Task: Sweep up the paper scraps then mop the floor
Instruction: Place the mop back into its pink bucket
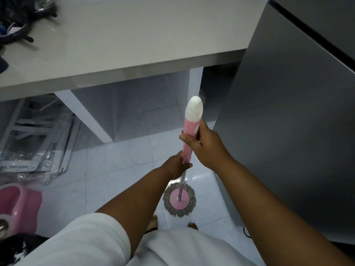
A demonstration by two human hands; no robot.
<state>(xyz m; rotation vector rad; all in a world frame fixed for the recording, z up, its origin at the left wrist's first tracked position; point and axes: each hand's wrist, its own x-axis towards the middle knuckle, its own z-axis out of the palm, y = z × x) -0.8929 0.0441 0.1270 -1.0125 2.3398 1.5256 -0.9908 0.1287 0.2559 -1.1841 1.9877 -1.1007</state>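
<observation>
1. Head view: the person is standing over a pale tiled floor (119, 156) and gripping a mop (189, 143) with both hands, the pole running almost straight down from the camera.
2. The right hand (203, 144) is wrapping closed around the pink grip just below the white cap, thumb lying across the near side; held this high, it is probably steering the pole.
3. The left hand (175, 166) is closing around the pole lower down, where the pink grip meets the metal tube; this spacing likely gives leverage for pushing and pulling.
4. The mop head (179, 198), a pink disc ringed with grey strands, is sitting flat on the floor just ahead of the person's bare toes, beside the grey cabinet (288, 131) on the right.
5. A pink bucket (21, 204) is waiting near left, close enough to be within reach for rinsing.
6. The bench (134, 35) is spanning the far side, with dark clutter at its far-left corner and a wrapped metal rack (36, 143) lying on the floor beneath it.
7. No paper scraps are showing on the visible tiles, so the sweeping looks done and mopping is the step in hand.
</observation>
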